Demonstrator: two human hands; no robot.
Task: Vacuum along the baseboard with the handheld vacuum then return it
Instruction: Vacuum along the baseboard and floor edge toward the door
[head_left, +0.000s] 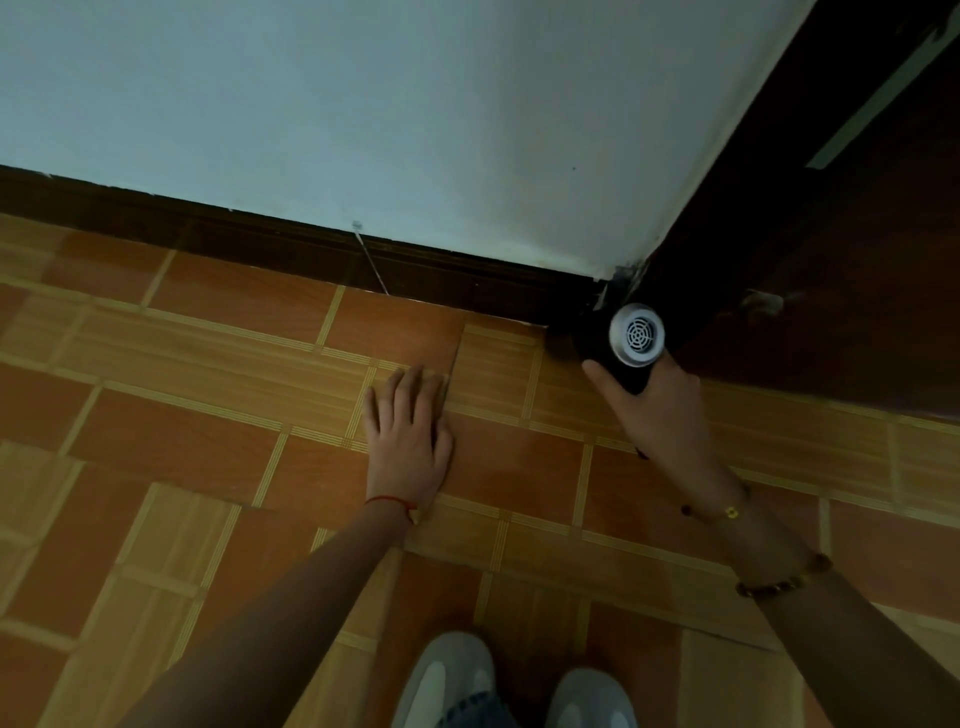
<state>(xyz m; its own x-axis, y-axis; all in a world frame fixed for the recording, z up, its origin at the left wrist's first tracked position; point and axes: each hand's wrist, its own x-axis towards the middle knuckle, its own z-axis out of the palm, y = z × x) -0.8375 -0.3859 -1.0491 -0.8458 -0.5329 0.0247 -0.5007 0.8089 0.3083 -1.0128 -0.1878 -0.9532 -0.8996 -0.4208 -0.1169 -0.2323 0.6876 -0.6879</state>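
The handheld vacuum (626, 338) is black with a round white grille at its rear end. My right hand (657, 395) grips its body from below. Its dark nose points into the corner where the dark brown baseboard (291, 249) meets the dark door frame (810, 291). The nozzle tip is lost in shadow there. My left hand (408, 436) lies flat on the floor tiles with fingers spread, well left of the vacuum, holding nothing.
A pale wall (415, 114) rises above the baseboard. The floor (182, 415) is orange and tan tile. A thin pale streak (371, 260) crosses the baseboard. My two grey shoes (447, 680) show at the bottom edge.
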